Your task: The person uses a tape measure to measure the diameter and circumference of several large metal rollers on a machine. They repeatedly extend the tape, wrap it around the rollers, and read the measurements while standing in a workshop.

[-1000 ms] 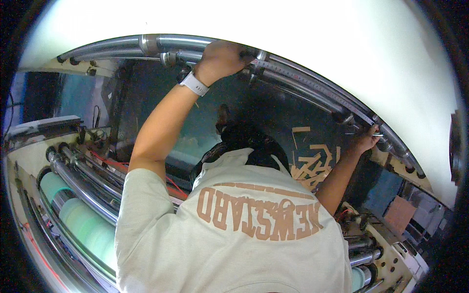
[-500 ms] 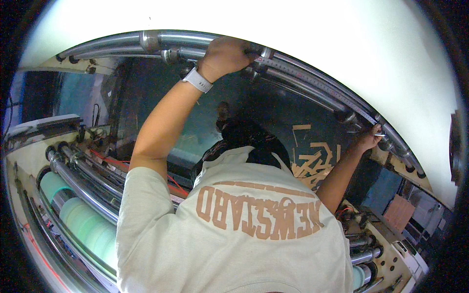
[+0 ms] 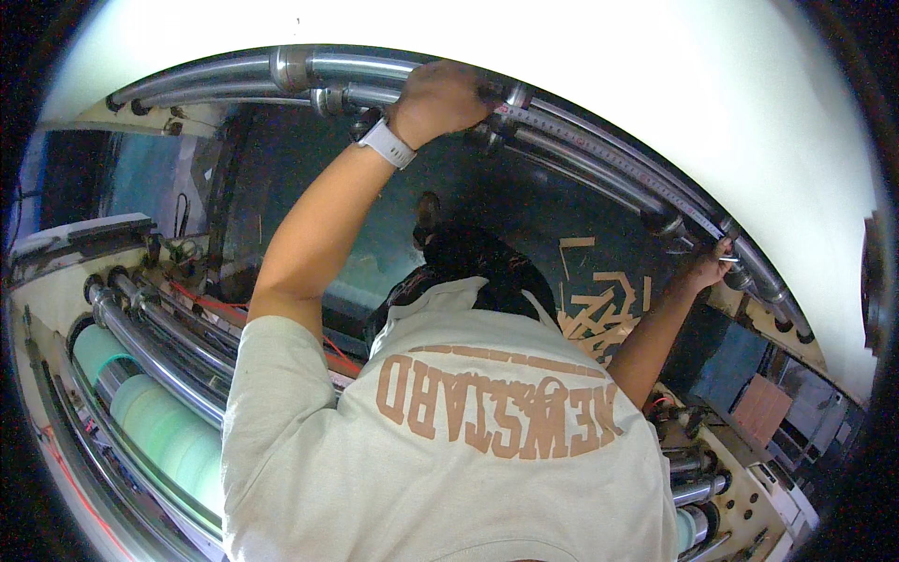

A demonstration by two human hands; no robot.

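Note:
A measuring tape (image 3: 613,155) is stretched along a bank of shiny metal rollers (image 3: 585,169), between my two hands. My left hand (image 3: 446,97), with a pale watch (image 3: 387,143) at its wrist, is closed at the tape's left end, by a collar on the shafts. Something dark shows beside its fingers; most of the grip is hidden. At the far right, my right hand (image 3: 710,267) pinches near the tape's other end. A small thin pale piece sticks out at those fingertips, too small to name.
A large white panel (image 3: 599,47) curves beyond the rollers. Pale strips of scrap (image 3: 604,304) lie on the dark floor below. Close on my left are more metal rollers (image 3: 154,337) and a green-white roll (image 3: 164,421); machine parts (image 3: 698,482) stand at the lower right.
My left hand and the rollers near it sit slightly higher in the picture. Both hands keep their places along the stretched tape.

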